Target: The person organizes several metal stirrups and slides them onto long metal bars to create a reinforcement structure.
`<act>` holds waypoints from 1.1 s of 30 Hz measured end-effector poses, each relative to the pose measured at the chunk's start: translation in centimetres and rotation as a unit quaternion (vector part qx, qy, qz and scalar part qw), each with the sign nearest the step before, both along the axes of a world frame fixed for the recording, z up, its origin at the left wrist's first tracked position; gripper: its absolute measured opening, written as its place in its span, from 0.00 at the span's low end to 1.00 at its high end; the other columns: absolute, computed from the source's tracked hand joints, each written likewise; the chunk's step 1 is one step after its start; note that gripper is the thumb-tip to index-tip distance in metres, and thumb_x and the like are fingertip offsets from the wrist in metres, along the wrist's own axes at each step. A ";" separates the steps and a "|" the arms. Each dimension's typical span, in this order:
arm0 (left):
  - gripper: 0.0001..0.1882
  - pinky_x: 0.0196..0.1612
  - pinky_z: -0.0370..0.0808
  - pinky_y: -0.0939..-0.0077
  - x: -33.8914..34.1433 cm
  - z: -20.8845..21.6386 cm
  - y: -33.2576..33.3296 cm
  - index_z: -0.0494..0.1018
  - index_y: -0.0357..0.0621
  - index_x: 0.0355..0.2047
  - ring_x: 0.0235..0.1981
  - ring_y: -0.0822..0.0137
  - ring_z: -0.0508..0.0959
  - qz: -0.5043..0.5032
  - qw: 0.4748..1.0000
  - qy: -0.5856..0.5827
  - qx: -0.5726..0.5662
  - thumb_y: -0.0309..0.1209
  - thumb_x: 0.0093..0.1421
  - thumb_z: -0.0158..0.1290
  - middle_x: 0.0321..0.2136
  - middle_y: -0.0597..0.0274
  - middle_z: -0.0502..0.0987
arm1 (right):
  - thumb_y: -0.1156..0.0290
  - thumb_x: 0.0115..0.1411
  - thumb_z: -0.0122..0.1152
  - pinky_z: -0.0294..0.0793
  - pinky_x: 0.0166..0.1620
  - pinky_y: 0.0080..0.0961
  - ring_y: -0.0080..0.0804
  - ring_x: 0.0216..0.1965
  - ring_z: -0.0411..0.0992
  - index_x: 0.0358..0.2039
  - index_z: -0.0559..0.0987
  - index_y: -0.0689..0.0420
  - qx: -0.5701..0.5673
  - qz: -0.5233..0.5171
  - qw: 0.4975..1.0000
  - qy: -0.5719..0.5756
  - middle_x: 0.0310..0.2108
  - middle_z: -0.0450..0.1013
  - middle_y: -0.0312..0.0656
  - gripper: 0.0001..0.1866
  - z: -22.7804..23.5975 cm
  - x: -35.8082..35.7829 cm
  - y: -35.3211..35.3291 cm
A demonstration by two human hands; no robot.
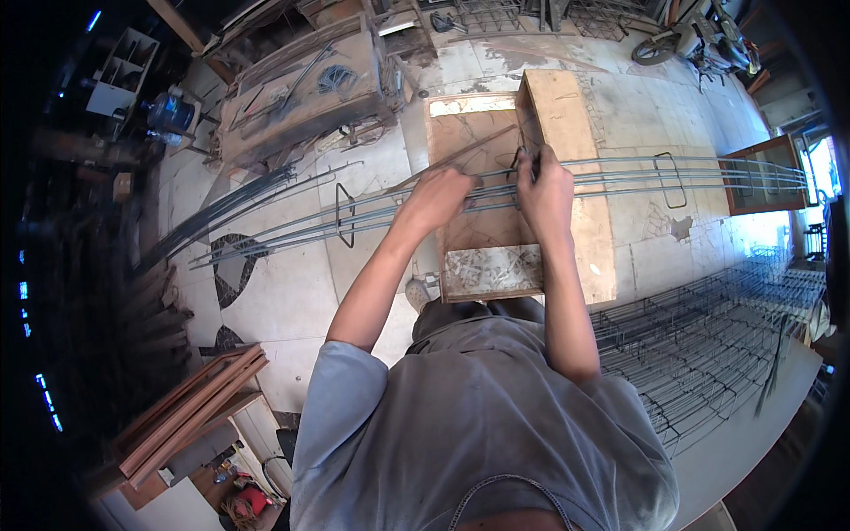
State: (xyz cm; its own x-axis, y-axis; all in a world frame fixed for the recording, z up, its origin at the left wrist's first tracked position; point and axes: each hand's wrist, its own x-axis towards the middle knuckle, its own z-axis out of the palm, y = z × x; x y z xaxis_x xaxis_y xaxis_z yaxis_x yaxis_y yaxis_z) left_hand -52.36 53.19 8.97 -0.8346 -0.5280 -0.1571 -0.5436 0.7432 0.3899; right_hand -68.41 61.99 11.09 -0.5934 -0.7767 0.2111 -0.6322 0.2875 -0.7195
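Observation:
Several long thin steel rods (620, 180) run left to right in front of me, lying across a wooden box-like stand (580, 115). My left hand (443, 196) is closed over the rods left of the stand's middle. Close by on the right, my right hand (546, 190) is closed at the rods, thumb and fingers pinched together beside a small dark bent piece of metal (513, 164). What exactly that pinch holds is hidden. One rectangular wire stirrup (345, 215) encircles the rods to the left; another stirrup (670, 172) is around them to the right.
A stack of wire-mesh cages (708, 336) fills the right side near me. Back left stands a low worktable (301, 97) with a wire coil (337, 79). More dark rods (212, 208) lie left. Wooden frames (190, 411) rest front left; a motorcycle (708, 44) is far right.

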 end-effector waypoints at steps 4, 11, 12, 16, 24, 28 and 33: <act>0.21 0.46 0.76 0.56 -0.2 -0.1 0.1 0.75 0.46 0.49 0.44 0.50 0.79 0.010 1.000 -0.024 -0.004 0.31 0.53 0.61 0.40 0.52 0.80 | 0.67 0.60 0.57 0.73 0.37 0.52 0.64 0.30 0.75 0.28 0.75 0.67 0.038 0.031 0.997 0.057 0.23 0.74 0.64 0.14 -1.1 -1.0 -1.8; 0.30 0.48 0.75 0.55 0.2 0.6 1.2 0.70 0.42 0.54 0.47 0.47 0.78 0.017 1.000 -0.018 0.009 0.33 0.51 0.64 0.43 0.49 0.79 | 0.70 0.62 0.54 0.74 0.38 0.49 0.62 0.33 0.75 0.33 0.77 0.67 -0.002 0.013 0.998 0.069 0.30 0.75 0.62 0.11 -1.2 -1.9 0.2; 0.31 0.48 0.75 0.55 0.4 0.5 1.3 0.69 0.42 0.55 0.48 0.47 0.77 0.018 1.000 -0.012 0.004 0.33 0.50 0.64 0.44 0.48 0.78 | 0.71 0.63 0.54 0.74 0.38 0.48 0.62 0.33 0.74 0.33 0.77 0.66 -0.018 0.016 0.997 0.069 0.31 0.75 0.62 0.10 -0.4 -1.9 1.3; 0.36 0.50 0.74 0.54 1.1 0.3 1.7 0.66 0.40 0.58 0.50 0.45 0.75 0.020 1.000 -0.010 0.009 0.35 0.49 0.66 0.46 0.44 0.76 | 0.71 0.62 0.54 0.73 0.42 0.47 0.59 0.39 0.74 0.37 0.77 0.63 0.006 0.025 0.997 0.077 0.36 0.75 0.57 0.08 -0.1 -2.6 5.7; 0.41 0.56 0.70 0.53 1.0 -0.7 1.7 0.62 0.40 0.61 0.53 0.43 0.73 0.015 1.000 0.027 -0.002 0.38 0.48 0.66 0.50 0.42 0.75 | 0.59 0.57 0.62 0.59 0.61 0.51 0.49 0.53 0.66 0.42 0.78 0.59 0.092 0.135 0.948 0.274 0.48 0.71 0.49 0.18 -4.9 -5.2 10.0; 0.44 0.60 0.67 0.54 0.5 1.2 2.3 0.62 0.41 0.61 0.56 0.44 0.71 0.027 0.999 -0.004 0.017 0.39 0.46 0.68 0.54 0.42 0.72 | 0.56 0.53 0.64 0.55 0.63 0.51 0.47 0.55 0.65 0.44 0.77 0.59 0.143 0.194 0.944 0.226 0.48 0.71 0.46 0.24 -4.0 -6.2 9.7; 0.45 0.61 0.67 0.55 -0.5 0.9 2.5 0.62 0.41 0.62 0.58 0.44 0.70 0.020 1.000 -0.006 0.019 0.40 0.45 0.69 0.57 0.45 0.70 | 0.59 0.52 0.64 0.57 0.62 0.48 0.48 0.55 0.65 0.44 0.77 0.60 0.127 0.197 0.951 0.202 0.47 0.70 0.48 0.23 -4.2 -7.0 10.7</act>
